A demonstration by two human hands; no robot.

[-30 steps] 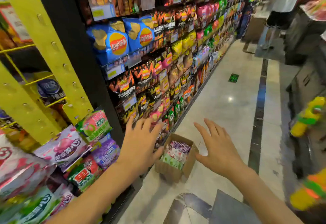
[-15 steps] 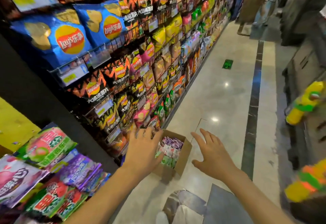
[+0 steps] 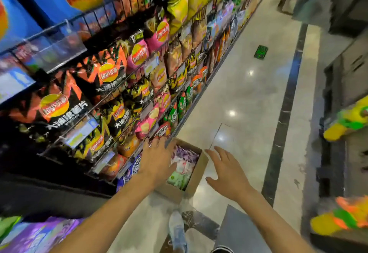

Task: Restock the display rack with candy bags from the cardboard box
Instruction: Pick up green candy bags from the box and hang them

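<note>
A small open cardboard box (image 3: 196, 181) sits on the floor against the foot of the snack shelving. Inside lie candy bags (image 3: 184, 165), purple at the far end, white-pink in the middle, green nearest me. My left hand (image 3: 158, 159) hovers over the box's left side with fingers spread, holding nothing. My right hand (image 3: 226, 172) is spread open just right of the box, apart from its wall. Purple and green candy bags on the display rack (image 3: 37, 232) show at the bottom left corner.
Wire shelves of Lay's chip bags (image 3: 111, 73) run along the left down the aisle. My shoe (image 3: 177, 230) stands on the polished floor (image 3: 239, 97) below the box. Yellow-green toys (image 3: 346, 121) hang at the right. A green floor sticker (image 3: 260, 52) lies farther down.
The view has swung right and down, closer to the box; the candy rack has slid almost out of frame. Both hands have stayed open and come nearer the box.
</note>
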